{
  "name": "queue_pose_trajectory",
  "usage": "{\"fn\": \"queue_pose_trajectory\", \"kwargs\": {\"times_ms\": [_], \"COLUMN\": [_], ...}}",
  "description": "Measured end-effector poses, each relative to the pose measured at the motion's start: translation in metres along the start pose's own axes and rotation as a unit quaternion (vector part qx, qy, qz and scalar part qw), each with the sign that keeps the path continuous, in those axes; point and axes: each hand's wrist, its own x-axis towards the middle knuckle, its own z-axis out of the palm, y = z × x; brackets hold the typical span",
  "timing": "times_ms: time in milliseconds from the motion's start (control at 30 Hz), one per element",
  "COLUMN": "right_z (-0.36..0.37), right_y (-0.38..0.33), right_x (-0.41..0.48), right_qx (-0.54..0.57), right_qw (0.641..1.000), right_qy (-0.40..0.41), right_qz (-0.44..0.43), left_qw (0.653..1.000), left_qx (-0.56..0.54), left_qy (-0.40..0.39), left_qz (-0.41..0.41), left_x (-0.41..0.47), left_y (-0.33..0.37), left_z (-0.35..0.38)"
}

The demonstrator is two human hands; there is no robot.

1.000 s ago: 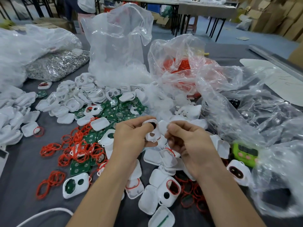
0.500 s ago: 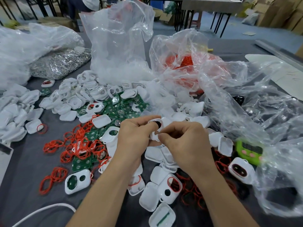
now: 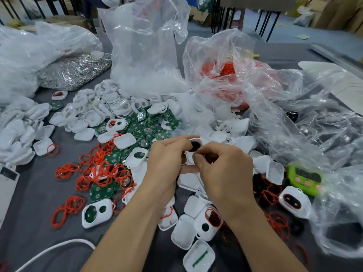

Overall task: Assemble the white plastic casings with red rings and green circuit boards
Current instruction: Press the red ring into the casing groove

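Head view: held one casing [image 3: 190, 154] up above the table [image 3: 35, 193], gripped in left hand [image 3: 167, 158] with fingers curled round its far side. Pinched its near edge with the curled fingertips of right hand [image 3: 225, 169]; could not tell whether a ring was under them. Judged this as the fitting step: probably pressing a part into the casing, with a dark hole visible just above the right fingertips. Judged the next move as needing a firm, even press all around the rim, then a reach to the left of the fingers for a board or a ring. Feared a slip, with so small a part.

Saw rings [image 3: 98, 169] scattered left of the fingers and boards [image 3: 155, 126] just beyond them. Saw more casings [image 3: 98, 213] below the fingers, under both wrists. Found a green timer [image 3: 304, 177] right of the fingers, half under crumpled clear bags [image 3: 294, 114]. Noted a tall bag [image 3: 145, 46] beyond the fingers, a red-filled bag [image 3: 225, 71] to its right, and silver parts [image 3: 74, 71] far to the left. Made out cardboard boxes [image 3: 343, 12] and table legs [image 3: 265, 20] far beyond, on a blue-grey floor.
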Motion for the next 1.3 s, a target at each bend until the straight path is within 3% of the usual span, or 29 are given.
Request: {"fn": "queue_pose_trajectory", "kwargs": {"times_ms": [167, 367, 600, 800, 933, 1067, 1300], "right_z": [0.006, 0.007, 0.000, 0.004, -0.001, -0.008, -0.016], "right_y": [0.002, 0.008, 0.011, 0.009, 0.012, 0.013, 0.015], "right_x": [-0.003, 0.000, 0.007, 0.005, 0.010, 0.013, 0.017], "right_qx": [0.008, -0.006, 0.058, 0.063, 0.100, 0.165, 0.277], "right_qw": [1.000, 1.000, 0.998, 0.995, 0.990, 0.977, 0.944], "right_qy": [0.028, 0.010, -0.027, 0.052, -0.041, -0.083, -0.091], "right_qz": [-0.006, -0.001, 0.027, 0.050, 0.087, 0.111, 0.155], "left_qw": [1.000, 0.998, 0.999, 1.000, 0.999, 0.998, 0.993], "left_qx": [-0.011, 0.055, 0.033, -0.005, -0.021, -0.007, 0.044], "left_qy": [-0.002, 0.009, -0.009, -0.022, -0.042, -0.065, -0.109], "left_qz": [0.002, 0.026, 0.000, -0.007, -0.007, 0.009, 0.002], "left_x": [-0.001, -0.001, -0.002, -0.004, -0.005, -0.007, -0.003], "left_y": [0.002, -0.002, 0.002, 0.006, 0.008, 0.006, 0.006], "left_z": [0.000, 0.001, -0.001, -0.001, -0.002, -0.003, -0.012]}}
